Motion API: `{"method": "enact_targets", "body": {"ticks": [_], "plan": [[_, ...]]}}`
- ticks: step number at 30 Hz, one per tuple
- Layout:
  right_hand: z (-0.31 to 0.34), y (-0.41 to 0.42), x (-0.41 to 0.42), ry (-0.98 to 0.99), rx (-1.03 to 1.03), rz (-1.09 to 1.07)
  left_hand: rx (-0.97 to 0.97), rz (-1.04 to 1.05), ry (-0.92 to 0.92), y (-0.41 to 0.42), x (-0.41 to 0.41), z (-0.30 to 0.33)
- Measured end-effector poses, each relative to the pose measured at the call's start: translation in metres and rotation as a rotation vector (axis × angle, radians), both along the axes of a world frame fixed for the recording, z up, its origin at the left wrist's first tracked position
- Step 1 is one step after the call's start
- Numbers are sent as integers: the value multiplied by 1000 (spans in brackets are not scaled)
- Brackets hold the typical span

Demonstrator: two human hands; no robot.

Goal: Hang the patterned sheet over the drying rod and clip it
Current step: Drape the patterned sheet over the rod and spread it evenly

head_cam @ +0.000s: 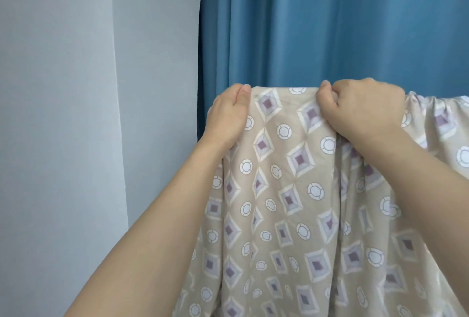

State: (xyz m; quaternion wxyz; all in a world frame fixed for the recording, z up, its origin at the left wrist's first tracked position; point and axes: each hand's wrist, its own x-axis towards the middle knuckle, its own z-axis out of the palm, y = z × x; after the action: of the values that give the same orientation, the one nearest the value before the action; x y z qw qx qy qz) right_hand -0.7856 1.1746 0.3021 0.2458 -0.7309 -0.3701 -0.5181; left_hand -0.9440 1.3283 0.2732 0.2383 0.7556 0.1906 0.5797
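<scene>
Beige patterned sheet (299,189) was draped before a blue curtain (330,24). Its top fold was pinched by the left hand (228,116) at nine o'clock and gripped by the right hand (365,108) at two o'clock.

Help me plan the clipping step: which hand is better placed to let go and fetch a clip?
Probably the right hand. It grips the patterned sheet mid-span, where bunched cloth already drapes on both sides. The left hand holds the free end by the blue curtain, which might slip. No clip is visible.
</scene>
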Motion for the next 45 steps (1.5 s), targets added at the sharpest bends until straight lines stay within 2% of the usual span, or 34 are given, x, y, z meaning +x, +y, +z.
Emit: {"method": "enact_targets", "body": {"ticks": [1,5,11,13,15,16,18,20,23,25,27,31,33,35,37,38,41,45], "plan": [[-1,-1,1,-4,1,0,-33,-32,-19,2,0,-1],[-1,-6,6,-18,1,-1,-379,-293,-153,1,0,13],[-2,-3,4,-56,-45,11,-470,6,-180,24,-3,11],[-2,2,0,-52,-48,16,-395,336,-23,16,-3,14],[0,4,-2,-48,-52,23,-211,584,-4,3,-2,18],[1,4,-2,-51,-54,28,-133,583,-45,-7,-1,19],[0,2,-1,-67,-59,39,33,451,-86,-19,5,19],[0,-2,2,-65,-77,50,176,254,17,-34,9,22],[4,-9,6,-17,-119,75,171,49,148,-45,14,27],[6,-12,6,9,-145,98,150,108,158,-45,17,30],[7,-15,7,38,-157,117,137,271,171,-34,19,30],[12,-21,10,91,-172,106,-173,570,114,-3,6,31],[12,-21,9,81,-184,73,-99,588,82,-9,7,29],[13,-19,7,80,-189,67,126,471,24,-31,20,27],[15,-18,5,99,-199,78,370,339,98,-52,36,25],[17,-19,5,121,-205,93,432,295,160,-58,40,24],[21,-27,6,176,-198,159,367,267,174,-54,38,28],[22,-42,10,122,-135,186,210,561,155,-46,29,34]]}}
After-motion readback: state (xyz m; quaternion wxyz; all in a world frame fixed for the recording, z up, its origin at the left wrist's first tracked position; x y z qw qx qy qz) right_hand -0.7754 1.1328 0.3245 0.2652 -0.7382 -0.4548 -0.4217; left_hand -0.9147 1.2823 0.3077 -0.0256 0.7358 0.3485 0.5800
